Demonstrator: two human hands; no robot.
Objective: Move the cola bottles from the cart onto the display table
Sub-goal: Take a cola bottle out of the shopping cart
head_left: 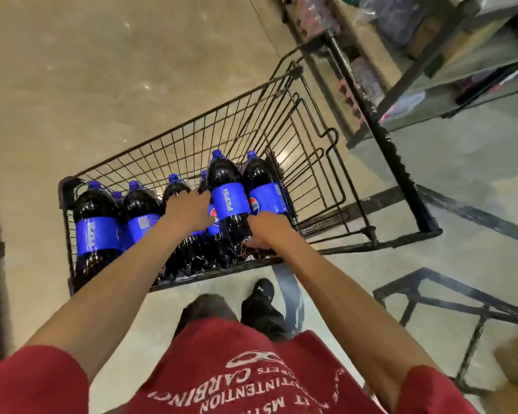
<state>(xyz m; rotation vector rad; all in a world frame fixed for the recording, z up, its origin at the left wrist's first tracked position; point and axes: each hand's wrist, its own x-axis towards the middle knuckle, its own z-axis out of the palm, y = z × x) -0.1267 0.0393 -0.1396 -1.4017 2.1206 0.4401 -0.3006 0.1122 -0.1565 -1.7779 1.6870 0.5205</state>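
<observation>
Dark cola bottle [228, 204], cart's [222, 271] right side: we are gripping it with left hand [189, 209] and right hand [265, 231]; slick plastic might slip.

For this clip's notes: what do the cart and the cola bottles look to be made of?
The cart looks like dark metal wire with a matte coating: thin rigid bars joined in an open grid. The cola bottles are probably clear, glossy plastic, judging by the sharp highlights over the dark liquid. Their blue caps look like plastic too, and the blue labels look like shiny printed film.
</observation>
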